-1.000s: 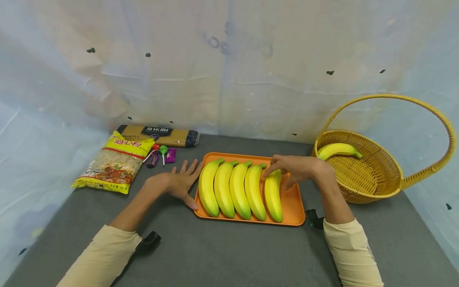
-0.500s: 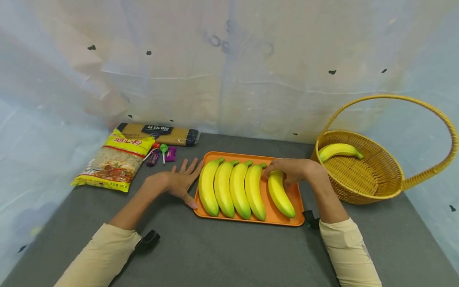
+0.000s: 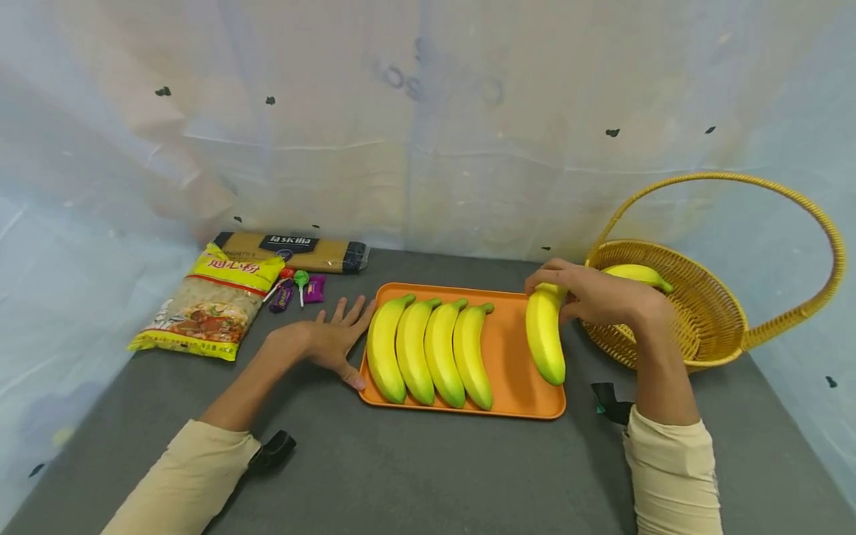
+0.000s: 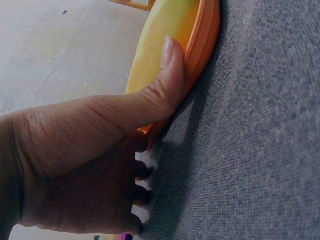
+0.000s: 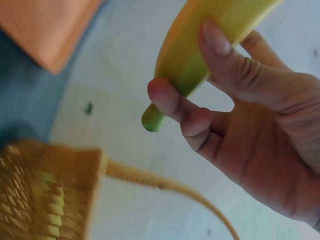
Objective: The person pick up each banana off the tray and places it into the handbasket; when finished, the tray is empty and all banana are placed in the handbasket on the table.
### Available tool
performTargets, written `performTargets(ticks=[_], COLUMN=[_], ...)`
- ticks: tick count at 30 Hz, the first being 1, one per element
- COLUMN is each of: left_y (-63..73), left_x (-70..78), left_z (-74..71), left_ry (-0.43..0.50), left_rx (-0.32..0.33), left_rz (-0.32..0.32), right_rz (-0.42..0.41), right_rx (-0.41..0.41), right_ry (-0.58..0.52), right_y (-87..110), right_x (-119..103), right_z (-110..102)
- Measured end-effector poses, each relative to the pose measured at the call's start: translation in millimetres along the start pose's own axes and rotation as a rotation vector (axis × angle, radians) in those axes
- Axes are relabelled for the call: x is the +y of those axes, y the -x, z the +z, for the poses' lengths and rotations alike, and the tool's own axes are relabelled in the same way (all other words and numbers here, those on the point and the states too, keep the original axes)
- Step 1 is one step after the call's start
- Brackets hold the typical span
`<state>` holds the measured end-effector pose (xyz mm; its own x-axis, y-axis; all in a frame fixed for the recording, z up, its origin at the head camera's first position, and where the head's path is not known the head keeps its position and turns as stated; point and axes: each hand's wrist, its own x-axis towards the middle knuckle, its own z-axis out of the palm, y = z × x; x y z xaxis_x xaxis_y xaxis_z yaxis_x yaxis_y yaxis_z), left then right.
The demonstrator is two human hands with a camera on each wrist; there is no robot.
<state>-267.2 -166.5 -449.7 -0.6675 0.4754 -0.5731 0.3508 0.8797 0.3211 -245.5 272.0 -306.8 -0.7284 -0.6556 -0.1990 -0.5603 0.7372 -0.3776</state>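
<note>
Near its stem end, my right hand (image 3: 598,293) pinches a yellow banana (image 3: 545,334) between thumb and fingers. That banana hangs over the right end of the orange tray (image 3: 511,357), its green tip pointing down; the right wrist view shows the green stem (image 5: 152,119) poking past my fingers. Several more bananas (image 3: 438,353) lie side by side on the tray's left part. My left hand (image 3: 334,345) rests with spread fingers at the tray's left edge, and in the left wrist view its thumb (image 4: 172,62) lies against the rim. One banana (image 3: 638,275) is inside the wicker basket (image 3: 718,297).
The basket's tall handle (image 3: 735,177) arches up at the right. Back left are a yellow noodle bag (image 3: 214,305), a spaghetti pack (image 3: 307,254), a green lollipop (image 3: 302,279) and purple-wrapped candies (image 3: 314,288). A pale sheet (image 3: 414,148) hangs behind the grey table (image 3: 401,475).
My right hand has taken hold of the rightmost banana, lifted it off the tray and moved it right, closer to the basket. The left hand has stayed at the tray's edge.
</note>
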Motion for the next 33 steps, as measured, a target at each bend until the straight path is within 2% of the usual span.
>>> performTargets(ticks=[5, 9, 14, 17, 21, 26, 30, 33], left_y=[1.7, 1.1, -1.0, -3.6, -6.4, -4.8, -2.6, -1.9], left_x=[0.2, 0.0, -1.6, -3.2, -4.7, -2.5, -2.3, -4.0], left_z=[-2.8, -2.6, -1.2, 0.0, 1.5, 1.5, 0.9, 1.6], left_ry=[0.004, -0.006, -0.011, -0.013, -0.013, -0.006, -0.011, -0.013], left_rx=[-0.010, -0.004, -0.009, -0.010, -0.005, -0.009, 0.006, 0.005], left_rz=[-0.003, -0.019, -0.023, -0.026, -0.019, 0.000, 0.002, -0.006], right_rz=[0.046, 0.162, 0.389, 0.477, 0.479, 0.487, 0.544, 0.586], right_rx=[0.158, 0.229, 0.216, 0.206, 0.209, 0.195, 0.190, 0.198], right_ry=[0.041, 0.084, 0.017, 0.007, 0.045, 0.077, 0.062, 0.021], right_y=[34.6, 59.3, 86.0, 96.5, 97.7, 86.0, 75.7, 72.8], right_x=[16, 41, 79, 101, 133, 168, 181, 182], right_z=[-16, -23, -24, -20, -8, 13, 24, 27])
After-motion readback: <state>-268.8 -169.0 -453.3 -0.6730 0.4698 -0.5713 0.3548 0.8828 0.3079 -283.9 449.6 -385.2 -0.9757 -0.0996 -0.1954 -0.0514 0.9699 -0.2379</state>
